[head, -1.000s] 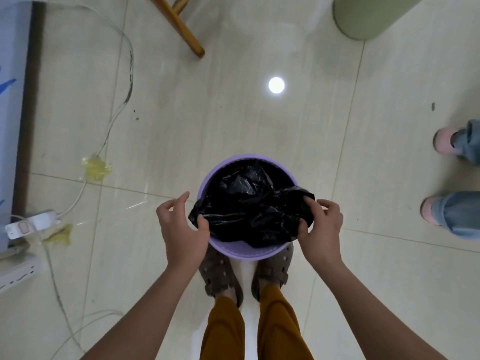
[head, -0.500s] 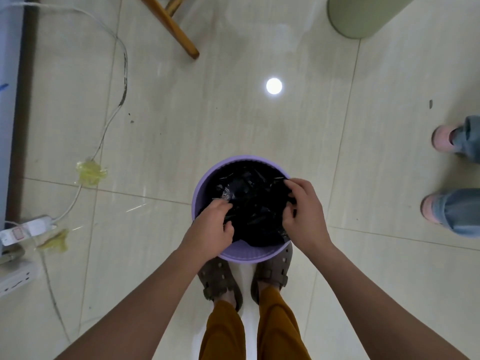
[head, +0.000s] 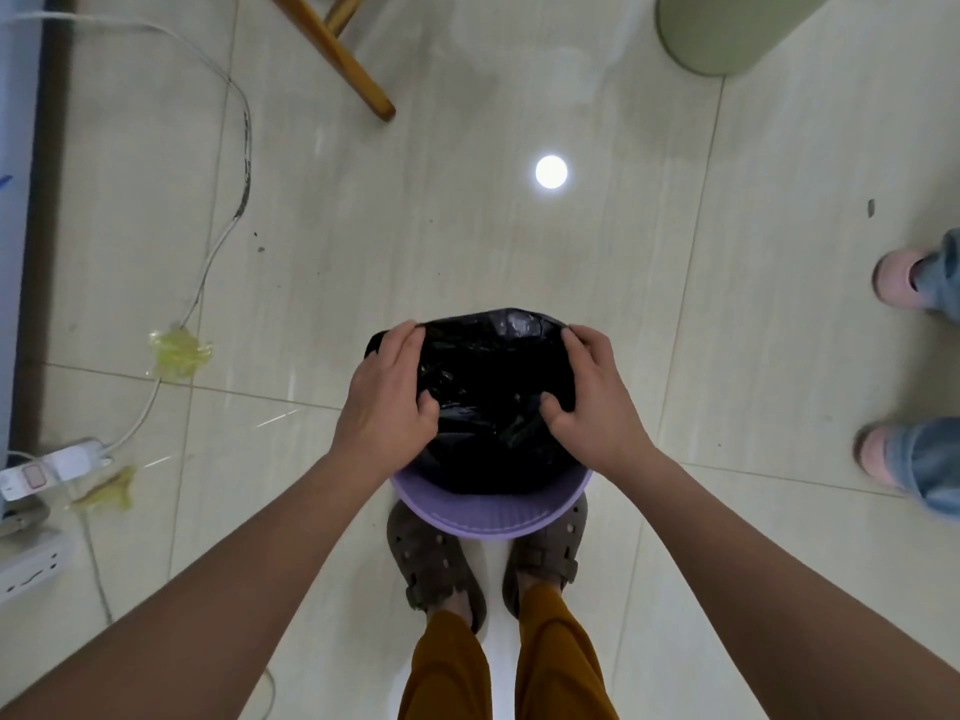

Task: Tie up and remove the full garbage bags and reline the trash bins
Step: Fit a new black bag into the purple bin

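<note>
A small purple trash bin (head: 488,514) stands on the tiled floor just in front of my feet. A black garbage bag (head: 493,387) lies over its mouth and covers the far rim; only the near rim shows. My left hand (head: 387,397) grips the bag at the bin's left side, fingers over the far edge and thumb pressed into the plastic. My right hand (head: 592,397) grips the bag the same way at the right side. The inside of the bin is hidden by the bag.
A wooden chair leg (head: 337,54) slants at the top. A pale green cylinder (head: 727,28) stands top right. White cables (head: 228,148) and power strips (head: 47,470) lie at the left, with yellowish tape patches (head: 176,350). Another person's feet (head: 904,366) are at the right.
Both hands moved from inside the bin outward and to the far side, spreading the black bag over the rim. The bag now covers the far edge of the bin.
</note>
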